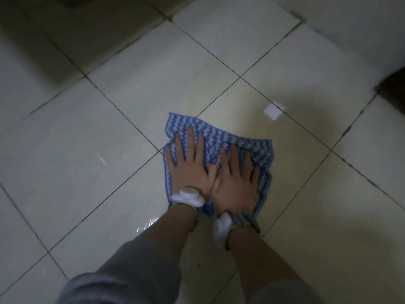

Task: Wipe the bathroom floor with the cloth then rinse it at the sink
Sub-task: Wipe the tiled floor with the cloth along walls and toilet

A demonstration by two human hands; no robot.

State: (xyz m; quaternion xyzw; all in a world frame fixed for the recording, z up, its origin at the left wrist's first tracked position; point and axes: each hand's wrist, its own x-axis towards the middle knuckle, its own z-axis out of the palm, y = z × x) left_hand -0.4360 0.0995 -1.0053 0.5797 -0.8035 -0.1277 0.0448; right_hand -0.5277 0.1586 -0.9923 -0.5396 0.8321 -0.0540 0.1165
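Observation:
A blue cloth (221,137) with a white zigzag pattern lies spread on the pale tiled bathroom floor (131,106). My left hand (188,165) presses flat on its left part, fingers spread. My right hand (236,183) presses flat on its right part beside the left, thumbs touching. Both palms cover much of the cloth. Each wrist wears a strap with a white device. The sink is not in view.
A small white scrap (273,111) lies on the tile to the upper right of the cloth. A wet shiny streak (151,222) shows left of my left forearm. A dark object (394,88) sits at the right edge. A raised step or ledge (54,40) runs along the upper left.

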